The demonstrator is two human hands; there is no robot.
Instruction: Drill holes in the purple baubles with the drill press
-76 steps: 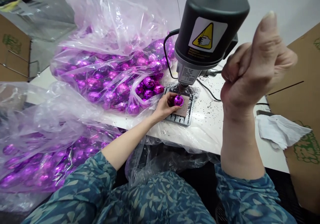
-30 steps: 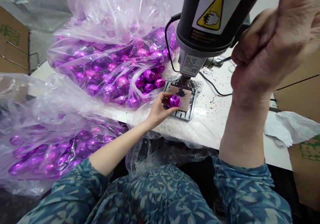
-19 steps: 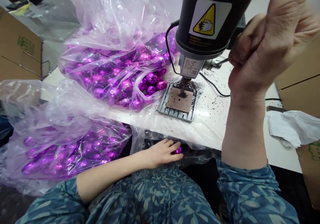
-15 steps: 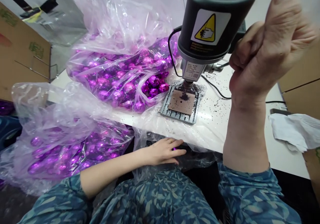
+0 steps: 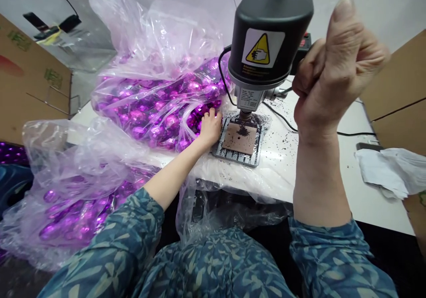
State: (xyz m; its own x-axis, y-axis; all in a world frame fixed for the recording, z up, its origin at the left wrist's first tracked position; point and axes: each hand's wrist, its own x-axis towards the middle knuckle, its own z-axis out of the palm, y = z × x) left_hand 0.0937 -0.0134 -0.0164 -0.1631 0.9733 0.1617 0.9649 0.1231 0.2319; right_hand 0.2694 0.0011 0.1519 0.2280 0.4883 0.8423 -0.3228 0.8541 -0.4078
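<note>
My left hand (image 5: 211,127) is at the mouth of a clear plastic bag (image 5: 188,120). Its fingers bend down among shiny purple faceted balls (image 5: 196,119); the fingertips are hidden, so any grip on a ball cannot be seen. My right hand (image 5: 336,67) is closed in a fist, thumb up, around the feed lever (image 5: 286,90) of a small drill press (image 5: 266,32). Below the chuck (image 5: 245,114) lies a brown square plate (image 5: 239,138) with a small dark hole, on the slotted metal base (image 5: 236,158). Dark shavings are heaped on the plate.
A second bag of purple balls (image 5: 76,218) hangs low at the left. Black shavings and a cable (image 5: 282,123) lie on the white table (image 5: 279,169). White paper (image 5: 382,171) rests at the right. Cardboard boxes (image 5: 29,72) stand at the sides. Clear plastic (image 5: 226,218) drapes over my lap.
My left hand has moved from the front edge of the table up and forward to the bag's mouth. The purple item under it is out of sight. My right hand remains on the lever.
</note>
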